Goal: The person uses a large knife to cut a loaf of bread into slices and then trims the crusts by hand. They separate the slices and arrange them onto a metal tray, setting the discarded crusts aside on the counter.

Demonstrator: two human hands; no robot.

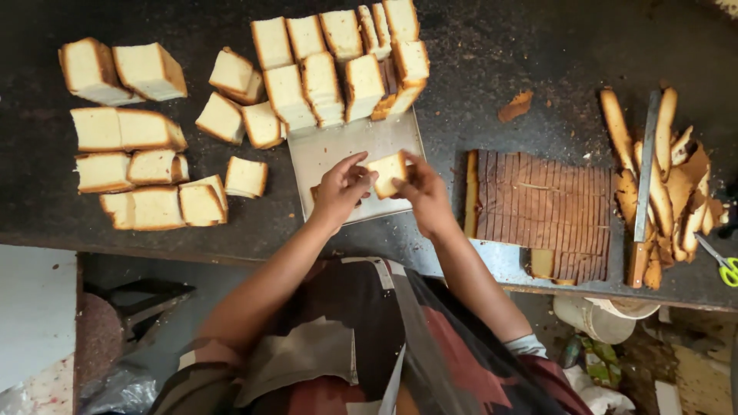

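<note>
Both your hands meet on one cake slice (pixel 387 173), held over the metal tray (pixel 323 154) near the counter's (pixel 492 61) front edge. Left hand (pixel 340 188) pinches its left side, right hand (pixel 424 194) grips the right; fingers closed on it, thumbs on top. Slice sits between the fingertips, long axis roughly left-right. Sliced brown-crusted loaf (pixel 542 211) lies just right of your right hand; stacked slices (pixel 338 65) at the tray's far end.

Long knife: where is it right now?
Head view, far right: the long knife lies on the crust trimmings, right of the sliced cake slab, away from both hands.
</note>
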